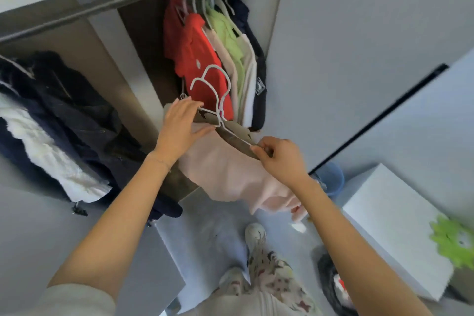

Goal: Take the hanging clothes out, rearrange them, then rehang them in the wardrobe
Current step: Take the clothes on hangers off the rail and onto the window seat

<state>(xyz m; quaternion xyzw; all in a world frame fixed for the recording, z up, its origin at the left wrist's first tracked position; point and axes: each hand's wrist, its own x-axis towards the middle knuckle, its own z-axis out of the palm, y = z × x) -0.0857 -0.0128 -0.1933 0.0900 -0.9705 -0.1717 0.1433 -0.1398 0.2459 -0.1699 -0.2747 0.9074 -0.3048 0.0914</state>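
Observation:
A pale pink garment (230, 177) hangs from white hangers (218, 100) that I hold in front of the open wardrobe. My right hand (278, 156) pinches the hanger's right end together with a brown-grey collar or fabric edge (238, 140). My left hand (180, 126) lies with straight fingers on the garment's left shoulder, touching the hanger. On the rail (107, 4) behind hang several clothes: red tops (197, 51), a light green one (227, 31), a cream one and a dark navy one (259, 64).
Dark jackets and a white fleecy piece (48, 141) hang in the left wardrobe section. The wardrobe door (359, 33) stands open at right. A white box (392, 226) with a green plush (454, 241) and a blue bucket (331, 179) sit on the floor at right.

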